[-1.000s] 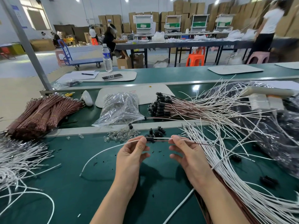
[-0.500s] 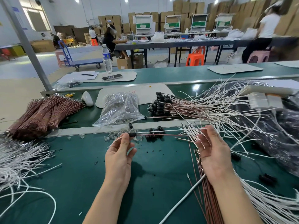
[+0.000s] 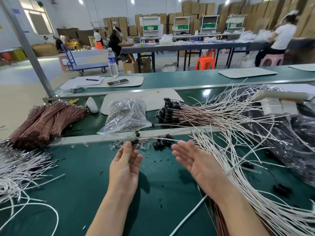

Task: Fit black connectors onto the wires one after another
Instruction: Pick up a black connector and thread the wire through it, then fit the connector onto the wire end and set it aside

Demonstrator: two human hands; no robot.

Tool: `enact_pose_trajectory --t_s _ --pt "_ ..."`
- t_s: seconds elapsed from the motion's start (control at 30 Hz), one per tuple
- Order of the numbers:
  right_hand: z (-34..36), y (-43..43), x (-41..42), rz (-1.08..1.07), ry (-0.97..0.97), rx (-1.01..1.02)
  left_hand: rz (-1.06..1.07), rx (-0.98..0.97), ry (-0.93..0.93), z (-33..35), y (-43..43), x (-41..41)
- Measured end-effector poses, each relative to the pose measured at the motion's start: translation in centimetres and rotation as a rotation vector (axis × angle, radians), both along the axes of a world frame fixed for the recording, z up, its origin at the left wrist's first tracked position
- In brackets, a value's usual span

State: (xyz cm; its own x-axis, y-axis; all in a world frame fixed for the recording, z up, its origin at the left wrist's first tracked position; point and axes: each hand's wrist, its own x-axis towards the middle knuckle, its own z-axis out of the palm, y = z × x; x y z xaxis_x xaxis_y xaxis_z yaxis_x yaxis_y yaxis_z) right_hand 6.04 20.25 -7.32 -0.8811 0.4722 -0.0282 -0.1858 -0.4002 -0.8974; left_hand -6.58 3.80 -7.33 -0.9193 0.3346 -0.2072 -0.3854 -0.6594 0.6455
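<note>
Open green mat [image 3: 76, 176] lies on the person's side of the pile of loose black connectors [image 3: 161, 143], and the metal rail [image 3: 85, 139] edges it just behind the pile. A fan of white wires [image 3: 238, 167] crowds the pile's right (clear caps [image 3: 117, 146] litter its left). The left hand [image 3: 124, 169] pinches a black connector [image 3: 134, 142] on a wire [image 3: 158, 138] just left of the pile, while the right hand [image 3: 199, 160], flat and holding nothing, has swung in from the fan.

Factory assembly hall, green conveyor bench [image 3: 170, 79], wire bundles [image 3: 46, 120], stacked cartons [image 3: 192, 9]
</note>
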Motion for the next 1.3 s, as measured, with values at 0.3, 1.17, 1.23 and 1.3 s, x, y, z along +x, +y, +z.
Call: enact_pose_trajectory --t_s 0.3,1.17,1.23,1.3 --pt "-0.6 -2.5 -1.3 -0.045 -0.025 0.184 -0.228 -0.439 0.536 -1.0 2.5 4.0" --pt "-0.7 -1.6 -0.9 -0.133 -0.04 0.125 -0.199 -0.548 0.653 -1.2 2.3 4.1" --pt "-0.6 -1.8 -0.8 -0.123 -0.046 0.164 -0.202 -0.553 0.653 -1.2 2.3 4.1" --pt "-0.6 -1.9 -0.8 -0.115 -0.058 0.201 -0.216 -0.566 0.656 -1.2 2.3 4.1"
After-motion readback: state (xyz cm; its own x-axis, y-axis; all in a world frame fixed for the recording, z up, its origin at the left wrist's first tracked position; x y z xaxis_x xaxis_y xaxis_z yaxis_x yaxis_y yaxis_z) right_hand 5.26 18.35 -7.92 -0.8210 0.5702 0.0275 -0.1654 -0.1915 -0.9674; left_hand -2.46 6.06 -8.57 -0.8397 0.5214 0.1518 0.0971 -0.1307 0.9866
